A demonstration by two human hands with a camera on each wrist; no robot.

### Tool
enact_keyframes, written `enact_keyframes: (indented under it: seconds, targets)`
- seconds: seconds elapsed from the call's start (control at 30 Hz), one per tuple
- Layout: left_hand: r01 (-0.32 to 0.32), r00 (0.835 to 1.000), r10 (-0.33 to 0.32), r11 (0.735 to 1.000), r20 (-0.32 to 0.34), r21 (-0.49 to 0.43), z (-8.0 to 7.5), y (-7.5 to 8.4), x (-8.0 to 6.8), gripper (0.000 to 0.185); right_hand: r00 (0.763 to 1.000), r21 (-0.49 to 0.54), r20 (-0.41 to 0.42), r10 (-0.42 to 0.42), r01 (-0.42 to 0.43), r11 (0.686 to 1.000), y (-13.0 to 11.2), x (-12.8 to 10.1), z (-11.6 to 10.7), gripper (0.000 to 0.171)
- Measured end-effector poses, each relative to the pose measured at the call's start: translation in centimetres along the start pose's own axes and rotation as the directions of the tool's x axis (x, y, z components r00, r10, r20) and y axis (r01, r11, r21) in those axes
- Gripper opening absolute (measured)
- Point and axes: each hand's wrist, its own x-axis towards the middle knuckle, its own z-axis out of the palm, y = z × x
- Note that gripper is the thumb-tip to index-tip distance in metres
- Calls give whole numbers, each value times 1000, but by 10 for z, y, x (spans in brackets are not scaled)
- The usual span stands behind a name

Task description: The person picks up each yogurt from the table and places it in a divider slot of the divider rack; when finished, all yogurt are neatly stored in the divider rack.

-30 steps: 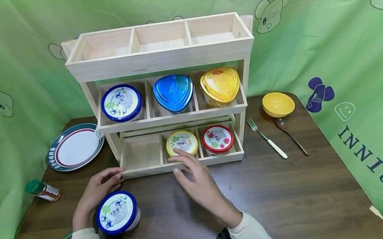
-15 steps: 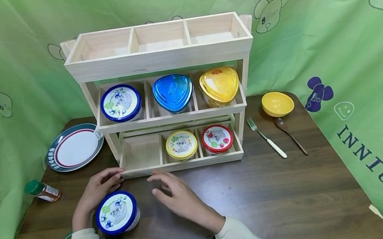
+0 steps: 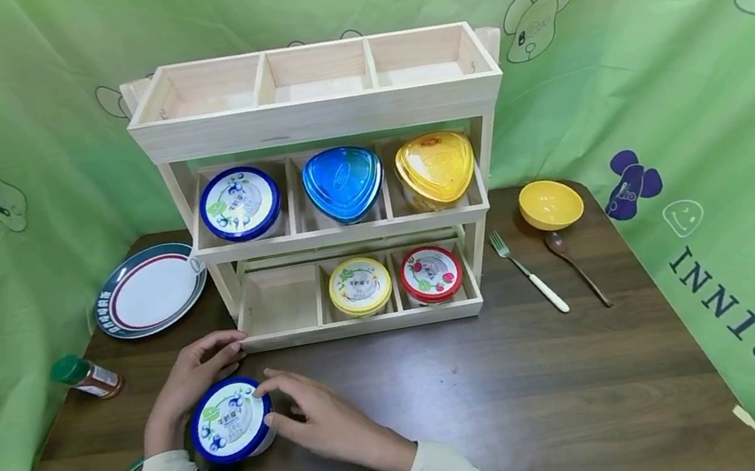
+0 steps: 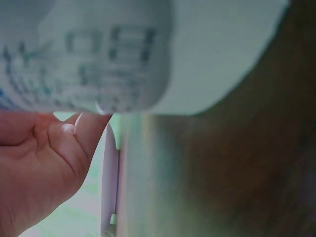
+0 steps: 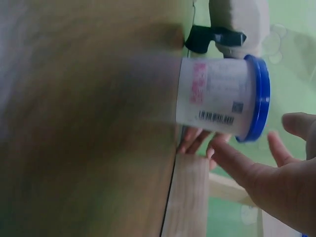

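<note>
We see the tub [image 3: 231, 420] standing on the counter [image 3: 524, 394], at 7 o'clock from the rack [image 3: 333, 193]. Our right hand [image 3: 318, 420] touches its blue lid with spread fingers; our left hand [image 3: 188, 380], fingers loose, rests at the tub's 11 o'clock.

6 lidded tubs [image 3: 232, 420], 2 forks [image 3: 528, 273], 1 spoon [image 3: 576, 267], 1 plate [image 3: 150, 289], 1 bowl [image 3: 550, 204], 1 spice bottle [image 3: 86, 377], 1 rack [image 3: 318, 116].
</note>
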Motion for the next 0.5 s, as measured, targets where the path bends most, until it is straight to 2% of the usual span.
enact_keyframes:
  seconds: [0.17, 0.23, 0.5]
  targets:
    - [-14, 1000, 14, 1000, 2, 2, 0, 0, -1, 41, 1000, -111, 23, 5, -3, 994, -2, 4, 7, 31]
    - [-21, 1000, 21, 1000, 2, 0, 0, 1, -1, 41, 1000, -125, 24, -1, 4, 992, -2, 7, 9, 29]
    - [-18, 1000, 18, 1000, 0, -6, 1, 0, -2, 41, 1000, -43, 0, 6, -6, 999, 4, 16, 19, 20]
